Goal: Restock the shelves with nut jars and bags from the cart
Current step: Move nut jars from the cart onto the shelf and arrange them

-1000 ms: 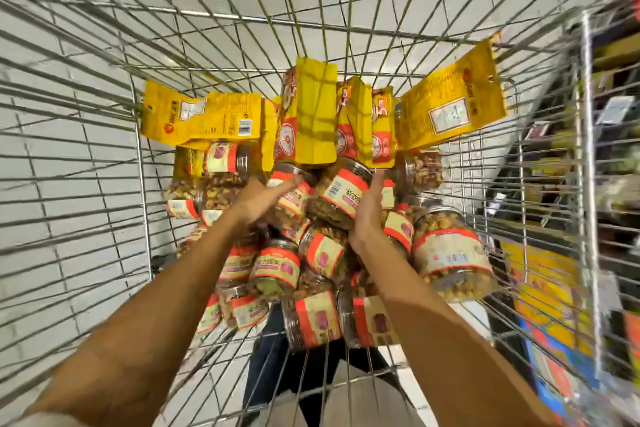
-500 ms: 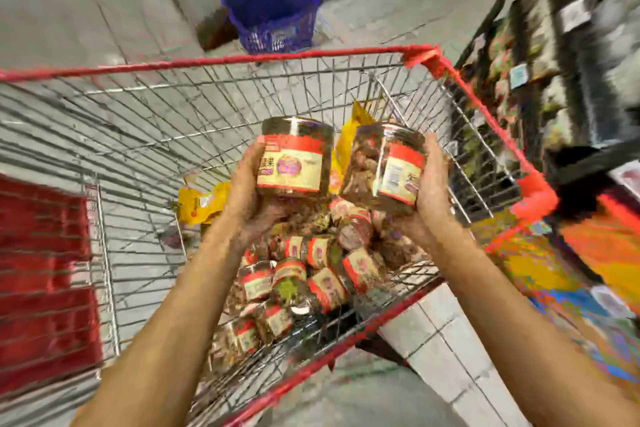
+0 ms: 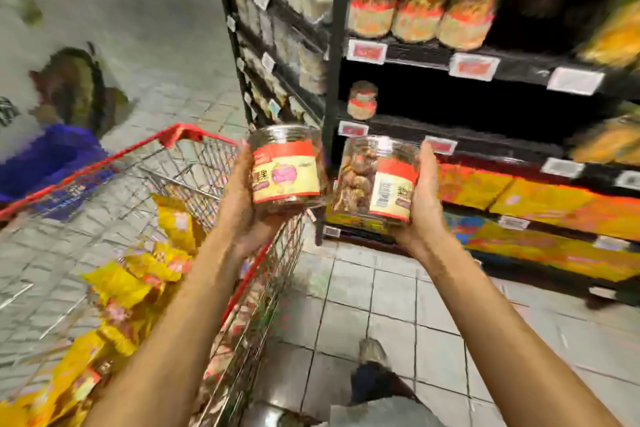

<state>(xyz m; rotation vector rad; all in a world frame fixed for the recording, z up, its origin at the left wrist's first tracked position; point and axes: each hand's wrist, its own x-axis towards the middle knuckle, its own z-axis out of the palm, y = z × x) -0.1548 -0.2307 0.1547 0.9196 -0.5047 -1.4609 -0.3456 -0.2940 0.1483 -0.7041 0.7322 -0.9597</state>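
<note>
My left hand [image 3: 242, 198] grips a clear nut jar [image 3: 287, 170] with a red and cream label, held upright above the cart's right rim. My right hand [image 3: 424, 198] holds a second nut jar [image 3: 375, 180], tilted slightly, in front of the dark shelf unit [image 3: 485, 135]. The wire cart [image 3: 194, 163] with its red rim stands at lower left, with yellow nut bags [image 3: 138, 274] inside. One small jar [image 3: 362, 100] stands alone on the middle shelf. Three larger jars [image 3: 420, 7] line the shelf above.
A blue basket [image 3: 52, 163] sits on the tiled floor beyond the cart. Yellow and orange boxes [image 3: 536, 204] fill the lower shelves. A second shelf row [image 3: 277, 28] runs down the aisle. My foot [image 3: 372, 354] is on the floor tiles below.
Both hands lifted a jar each out of the cart and swung right toward the shelves. The view turned from the cart to the shelf unit.
</note>
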